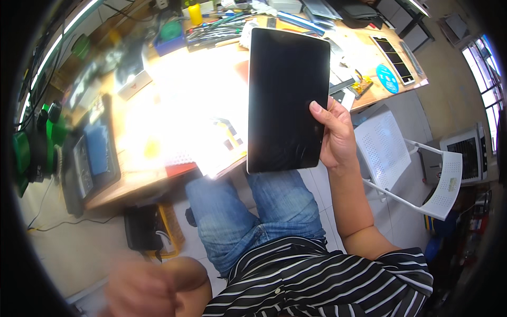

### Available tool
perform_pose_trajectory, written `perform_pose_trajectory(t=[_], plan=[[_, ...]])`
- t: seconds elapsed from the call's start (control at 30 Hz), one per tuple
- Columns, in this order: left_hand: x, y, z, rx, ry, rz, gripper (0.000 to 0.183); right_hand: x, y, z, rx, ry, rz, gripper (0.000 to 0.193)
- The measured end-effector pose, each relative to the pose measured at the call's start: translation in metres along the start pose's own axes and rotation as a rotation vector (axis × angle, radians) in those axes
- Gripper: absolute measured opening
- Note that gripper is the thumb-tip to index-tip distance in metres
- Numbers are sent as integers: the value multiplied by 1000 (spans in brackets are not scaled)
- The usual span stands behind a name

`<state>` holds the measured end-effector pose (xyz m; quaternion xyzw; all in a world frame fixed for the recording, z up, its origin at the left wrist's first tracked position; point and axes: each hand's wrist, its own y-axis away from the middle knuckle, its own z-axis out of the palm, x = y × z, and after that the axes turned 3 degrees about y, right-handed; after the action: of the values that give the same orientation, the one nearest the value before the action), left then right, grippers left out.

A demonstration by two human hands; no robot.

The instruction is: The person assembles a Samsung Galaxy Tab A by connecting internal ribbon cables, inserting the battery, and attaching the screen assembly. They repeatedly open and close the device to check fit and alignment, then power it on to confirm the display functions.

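Clearly, the right hand is clasping a black tablet, wooden table lying beyond, white chair rightward; the left hand is blurring, closure unclear.

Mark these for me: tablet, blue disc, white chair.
Tablet (288,100): head view, middle of the dark screen.
Blue disc (387,79): head view, near the centre of its face.
White chair (383,148): head view, on its larger perforated panel.

Can't read any text — see only pale-marked blue disc and small label on white chair's backrest — too tiny to decipher.
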<state>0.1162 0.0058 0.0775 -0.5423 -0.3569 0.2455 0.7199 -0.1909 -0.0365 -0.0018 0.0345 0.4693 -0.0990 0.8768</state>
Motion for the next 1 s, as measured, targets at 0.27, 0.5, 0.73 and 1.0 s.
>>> perform_pose_trajectory(t=[0.27,0.5,0.73,1.0], plan=[[3,-38,33,-147,183,154,24,7,6,-4,-42,-53,-119,26],[-3,-38,36,-189,287,139,44,3,5,-4,-71,-83,-121,28],[-8,-41,40,-212,348,65,42,1,1,-4,-13,-85,-146,29],[-9,-40,41,-200,422,16,41,-5,0,-3,-71,-164,-114,28]])
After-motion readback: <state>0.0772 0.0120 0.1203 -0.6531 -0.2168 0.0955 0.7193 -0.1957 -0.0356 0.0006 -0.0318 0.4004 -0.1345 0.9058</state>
